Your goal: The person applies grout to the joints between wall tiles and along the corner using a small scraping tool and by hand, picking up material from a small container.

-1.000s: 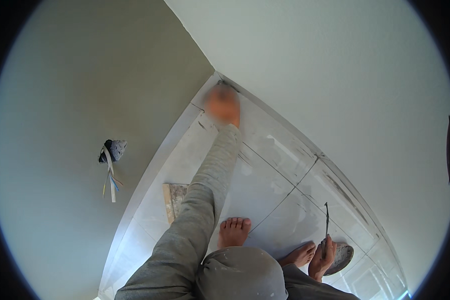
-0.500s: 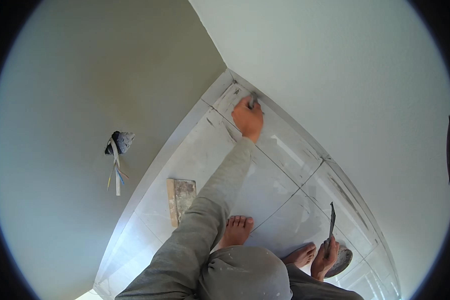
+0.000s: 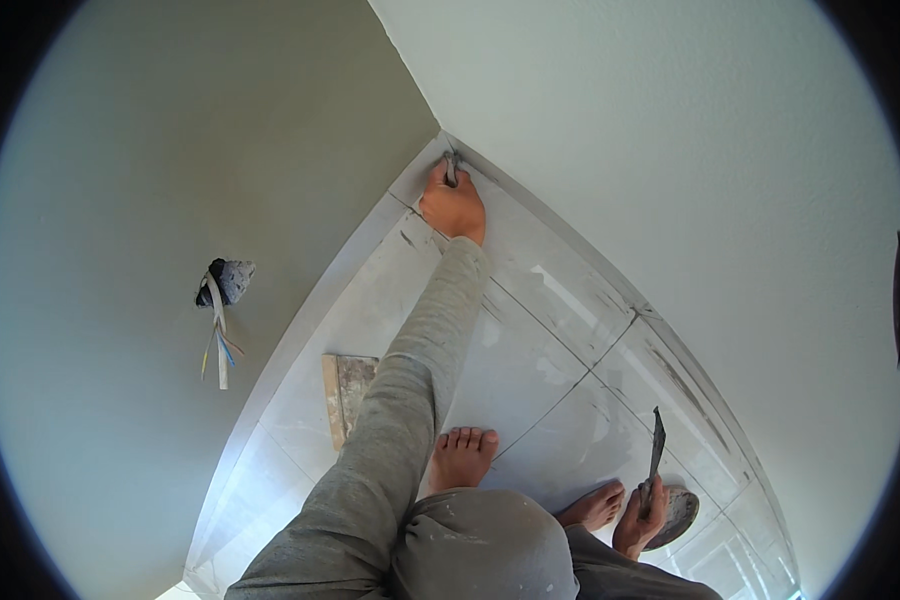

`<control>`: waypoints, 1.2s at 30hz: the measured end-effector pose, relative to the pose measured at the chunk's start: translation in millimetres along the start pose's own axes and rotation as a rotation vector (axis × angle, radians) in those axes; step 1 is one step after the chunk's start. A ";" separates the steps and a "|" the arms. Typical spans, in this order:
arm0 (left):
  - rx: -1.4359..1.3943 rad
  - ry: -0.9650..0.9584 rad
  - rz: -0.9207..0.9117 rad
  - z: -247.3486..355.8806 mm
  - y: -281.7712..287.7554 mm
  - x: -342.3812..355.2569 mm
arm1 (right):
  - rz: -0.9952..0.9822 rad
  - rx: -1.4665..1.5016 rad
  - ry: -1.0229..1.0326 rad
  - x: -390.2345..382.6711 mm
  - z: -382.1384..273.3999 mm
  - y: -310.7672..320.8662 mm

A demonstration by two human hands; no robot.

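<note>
My left hand (image 3: 455, 208) is closed on a small grey wad (image 3: 451, 166), pressing it at the floor corner where the two walls meet. Its exact kind is mostly hidden by the fingers. Around that hand the pale floor tiles (image 3: 530, 370) show dark joints and grey smears. Low on the right, my right hand (image 3: 644, 518) grips a narrow dark putty knife (image 3: 658, 445), its blade pointing away from me. Beside that hand a round, shallow bowl (image 3: 679, 514) with grey residue sits on the tiles, partly hidden by the hand.
A float with a wooden edge (image 3: 348, 400) lies on the tiles, partly behind my left sleeve. Cables (image 3: 220, 330) with bare coloured wires hang from a hole in the left wall. Tile skirting (image 3: 310, 300) runs along both walls. My bare feet (image 3: 462, 458) stand near the knee.
My left hand has slid with the grey wad along the right wall's base, leftward and farther into the corner. The right hand still holds the putty knife; the view has shifted slightly.
</note>
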State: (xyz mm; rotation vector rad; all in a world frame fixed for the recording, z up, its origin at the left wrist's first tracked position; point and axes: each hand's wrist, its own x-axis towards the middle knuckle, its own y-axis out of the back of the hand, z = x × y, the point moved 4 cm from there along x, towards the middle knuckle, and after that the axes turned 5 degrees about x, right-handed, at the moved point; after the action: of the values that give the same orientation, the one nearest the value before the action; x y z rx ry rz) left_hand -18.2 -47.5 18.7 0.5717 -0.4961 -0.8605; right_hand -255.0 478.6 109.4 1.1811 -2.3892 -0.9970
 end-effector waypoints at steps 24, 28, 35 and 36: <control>0.102 0.020 0.033 16.2 -3.9 -3.5 | 0.007 0.022 0.025 11.0 1.0 0.5; 0.121 -0.043 -0.049 11.9 -2.4 -14.6 | -0.017 0.025 0.028 14.3 -0.8 -0.4; -0.072 -0.002 -0.153 23.5 0.8 -74.2 | 0.018 0.077 -0.101 17.5 3.2 -1.6; -0.105 -0.032 -0.186 25.2 1.9 -82.6 | 0.051 0.097 -0.148 15.2 7.4 -0.4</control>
State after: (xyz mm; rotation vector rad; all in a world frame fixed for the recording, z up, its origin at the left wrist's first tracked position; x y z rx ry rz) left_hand -78.8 13.8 24.3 0.5134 -0.4280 -1.0682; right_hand -268.1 469.8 103.2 1.1077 -2.5961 -0.9941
